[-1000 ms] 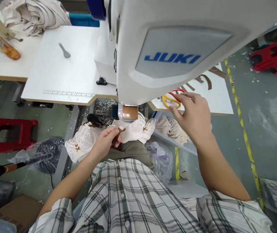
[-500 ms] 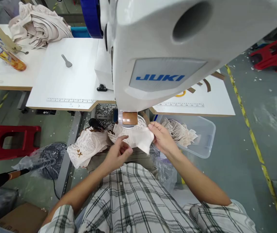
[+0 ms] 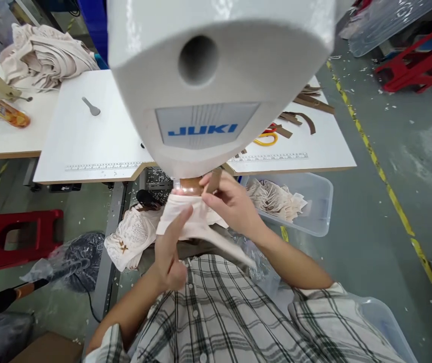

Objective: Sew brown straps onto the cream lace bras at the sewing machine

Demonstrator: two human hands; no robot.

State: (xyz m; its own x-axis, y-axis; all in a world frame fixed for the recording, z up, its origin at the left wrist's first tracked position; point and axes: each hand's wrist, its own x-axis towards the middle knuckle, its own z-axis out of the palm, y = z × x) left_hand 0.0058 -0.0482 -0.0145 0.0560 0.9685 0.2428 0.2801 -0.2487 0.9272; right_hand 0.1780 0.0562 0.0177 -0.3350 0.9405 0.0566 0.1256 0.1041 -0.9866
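Observation:
Below the head of a white JUKI sewing machine (image 3: pixel 200 156), a pale cream fabric piece (image 3: pixel 189 214) hangs in front of the machine's brown-covered end. My left hand (image 3: pixel 170 249) grips its left side, thumb on the near face and fingers partly hidden behind. My right hand (image 3: pixel 234 204) pinches a short brown strip (image 3: pixel 213 181) beside the brown cover, just above the fabric. A loose end of the fabric trails to the lower right, blurred. Left of my left hand lies a lacy cream bra (image 3: pixel 132 239) with a small brown bow, over my lap.
The white table (image 3: pixel 87 136) spans both sides of the machine, with a grey spoon-shaped tool (image 3: pixel 91 107), yellow-handled scissors (image 3: pixel 266 139) and brown strips (image 3: pixel 314 103). A clear bin (image 3: pixel 319 217) of cream pieces stands right. Folded fabric (image 3: pixel 49 55) is piled far left, above a red stool (image 3: pixel 15 237).
My right hand has left the fabric's right edge and moved up and left, now pinching a brown strip. My left hand has closed on the fabric. The view has shifted.

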